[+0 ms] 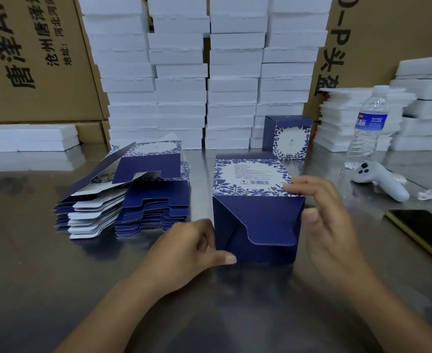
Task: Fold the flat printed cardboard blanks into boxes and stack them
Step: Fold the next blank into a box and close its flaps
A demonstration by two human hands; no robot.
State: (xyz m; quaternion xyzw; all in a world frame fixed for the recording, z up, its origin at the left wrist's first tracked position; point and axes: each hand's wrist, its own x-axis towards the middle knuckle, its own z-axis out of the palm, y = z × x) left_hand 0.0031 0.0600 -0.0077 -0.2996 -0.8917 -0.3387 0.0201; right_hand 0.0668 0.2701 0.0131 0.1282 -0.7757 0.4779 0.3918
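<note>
The half-made box (255, 225) lies on its side on the steel bench (57, 276), straight in front of the person. Its dark-blue end faces the camera and the printed barcode panel faces up. The end flaps are folded across one another, and a round-cornered tab lies over the lower right part of that face.

The left hand (184, 245) has its grip clamped on the box's lower left corner, thumb flat on the blue face and fingers curled round the side wall. The right hand (329, 212) is slack, with its fingers apart. Its fingertips (290, 187) touch the near right corner of the printed panel and the thumb sits close to the right edge. Motion blur hides whether the thumb presses.

The step in hand looks like locking this end shut. To do it well, the left hand should brace the corner so the walls stay square. The right thumb should push the tab in along its whole edge until it sits flush, not just at one corner, since a skewed wall could let the flaps spring open.

The flat blanks (133, 200) are piled to the left, just apart from the box. One finished box (288, 138) stands upright behind it, a likely place to start the stack.
</note>
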